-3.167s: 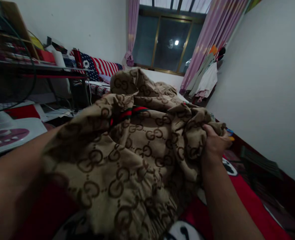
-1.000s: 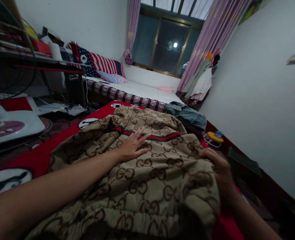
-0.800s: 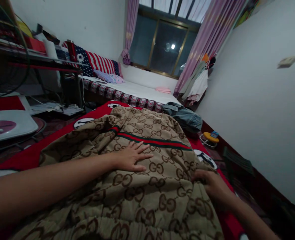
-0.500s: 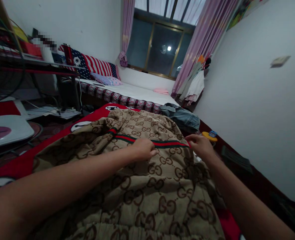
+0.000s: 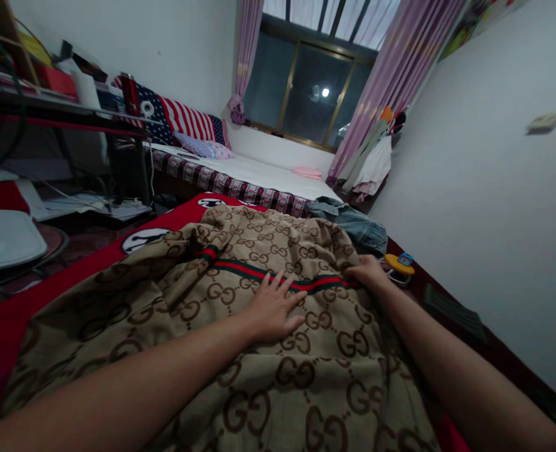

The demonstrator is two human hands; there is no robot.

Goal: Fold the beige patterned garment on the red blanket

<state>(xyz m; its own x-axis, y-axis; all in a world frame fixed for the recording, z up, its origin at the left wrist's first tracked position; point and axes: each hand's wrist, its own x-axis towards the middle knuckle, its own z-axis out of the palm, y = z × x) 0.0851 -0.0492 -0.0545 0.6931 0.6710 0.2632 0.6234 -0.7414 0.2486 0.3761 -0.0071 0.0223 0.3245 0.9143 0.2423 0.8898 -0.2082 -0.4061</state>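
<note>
A tan blanket (image 5: 197, 314) printed with brown interlocked letters and a green-and-red stripe (image 5: 259, 274) lies spread over a red bedcover (image 5: 5, 326). My left hand (image 5: 274, 307) rests flat on the blanket just below the stripe, fingers spread. My right hand (image 5: 367, 272) sits at the blanket's right edge by the stripe's end, fingers curled on the cloth there.
Folded jeans (image 5: 353, 223) lie beyond the blanket. A second bed (image 5: 259, 176) with a flag-print pillow (image 5: 184, 119) stands under the window. A yellow-and-blue object (image 5: 399, 262) lies on the floor at right. A cluttered shelf (image 5: 56, 107) and white fan base (image 5: 5, 235) stand at left.
The blanket went from bunched up in both hands to spread flat. My left hand opened flat again below the stripe; my right hand stays at the stripe's right end.
</note>
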